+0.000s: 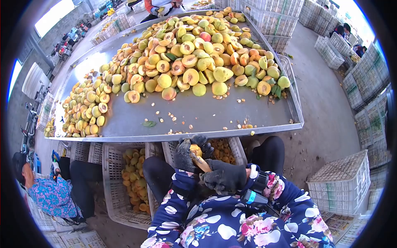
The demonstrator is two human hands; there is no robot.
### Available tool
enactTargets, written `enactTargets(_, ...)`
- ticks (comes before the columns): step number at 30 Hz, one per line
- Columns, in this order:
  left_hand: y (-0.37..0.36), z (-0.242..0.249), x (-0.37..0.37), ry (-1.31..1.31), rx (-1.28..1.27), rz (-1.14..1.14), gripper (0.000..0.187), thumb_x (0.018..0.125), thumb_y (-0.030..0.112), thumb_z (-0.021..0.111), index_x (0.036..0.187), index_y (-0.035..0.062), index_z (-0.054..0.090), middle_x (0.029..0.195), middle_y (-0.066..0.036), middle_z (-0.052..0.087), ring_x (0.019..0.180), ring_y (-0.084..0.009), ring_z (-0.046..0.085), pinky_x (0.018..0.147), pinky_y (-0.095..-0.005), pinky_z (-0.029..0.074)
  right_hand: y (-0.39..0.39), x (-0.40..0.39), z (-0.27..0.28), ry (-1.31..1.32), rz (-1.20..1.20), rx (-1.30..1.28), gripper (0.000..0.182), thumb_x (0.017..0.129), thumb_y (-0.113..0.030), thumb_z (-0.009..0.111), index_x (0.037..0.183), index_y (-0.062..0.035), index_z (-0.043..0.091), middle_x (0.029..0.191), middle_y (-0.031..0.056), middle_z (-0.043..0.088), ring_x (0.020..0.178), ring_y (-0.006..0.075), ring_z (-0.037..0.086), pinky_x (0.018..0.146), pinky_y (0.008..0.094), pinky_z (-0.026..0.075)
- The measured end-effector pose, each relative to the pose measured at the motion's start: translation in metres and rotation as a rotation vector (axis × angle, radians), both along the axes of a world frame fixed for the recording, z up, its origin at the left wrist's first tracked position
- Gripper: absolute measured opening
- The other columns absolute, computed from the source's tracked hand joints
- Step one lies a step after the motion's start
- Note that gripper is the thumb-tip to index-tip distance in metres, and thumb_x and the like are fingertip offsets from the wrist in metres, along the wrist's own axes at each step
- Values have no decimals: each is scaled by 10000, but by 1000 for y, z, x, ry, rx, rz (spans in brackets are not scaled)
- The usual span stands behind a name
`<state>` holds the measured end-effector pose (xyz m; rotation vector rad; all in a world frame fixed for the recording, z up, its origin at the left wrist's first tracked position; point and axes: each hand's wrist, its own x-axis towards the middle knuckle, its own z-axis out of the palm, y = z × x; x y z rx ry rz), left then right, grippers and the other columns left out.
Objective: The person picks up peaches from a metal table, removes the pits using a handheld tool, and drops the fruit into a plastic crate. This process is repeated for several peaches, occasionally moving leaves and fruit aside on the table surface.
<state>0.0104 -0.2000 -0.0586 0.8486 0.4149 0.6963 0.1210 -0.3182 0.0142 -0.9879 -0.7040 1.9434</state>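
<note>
My left hand (185,156), in a dark glove, is closed around a yellow peach (196,150) just below the table's front edge. My right hand (225,175), also gloved, grips a wooden-handled tool (201,163) that points at the peach. The tool's working end is hidden against the fruit and the left glove. Beneath my hands, a white plastic crate (238,151) between my knees holds peach pieces (222,149).
A metal table (186,118) carries a large heap of halved peaches (178,62), with loose pits and leaves near its front edge. A crate of peaches (108,182) stands at my left. Beyond it sits a co-worker (51,192). Stacked crates (339,182) line the right side.
</note>
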Motion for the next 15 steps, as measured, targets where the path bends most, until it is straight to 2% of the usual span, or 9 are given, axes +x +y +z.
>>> enactTargets(2, -1, 5, 3, -70, -105, 24, 400, 892, 278, 307, 1135, -14, 433, 1054, -181, 536, 840, -305, 577, 737, -448, 494, 1, -1, -6, 104, 8, 31, 257, 810, -173, 558, 999, -46, 441, 599, 5, 515, 395, 73, 452, 341, 184, 351)
enactTargets(4, -3, 19, 4, -120, -287, -20, 419, 890, 305, 310, 1120, -19, 444, 1049, -182, 538, 845, -318, 573, 739, -444, 494, -1, -1, -6, 247, -4, -76, 230, 818, -167, 546, 988, -51, 442, 593, 9, 511, 367, 72, 429, 320, 181, 335)
enactTargets(8, -4, 27, 6, -114, -323, -28, 433, 884, 329, 327, 1115, -16, 450, 1017, -180, 549, 830, -331, 571, 740, -439, 494, -1, -5, -7, 388, -34, -163, 177, 833, -147, 520, 959, -49, 444, 579, 16, 502, 338, 70, 405, 293, 189, 312)
enactTargets(11, -4, 21, 10, -57, -354, -5, 430, 883, 325, 339, 1122, -15, 447, 1004, -170, 552, 835, -322, 567, 750, -436, 489, -3, -8, -22, 578, -31, -116, 168, 835, -136, 513, 955, -48, 434, 579, 23, 492, 343, 63, 395, 298, 184, 313)
enactTargets(15, -1, -3, 12, -24, -393, 42, 365, 875, 264, 384, 1094, -18, 455, 962, -148, 558, 829, -277, 565, 741, -400, 490, -9, -12, -26, 493, -161, -14, 221, 820, -157, 530, 977, -49, 419, 589, 28, 481, 343, 59, 380, 308, 179, 313)
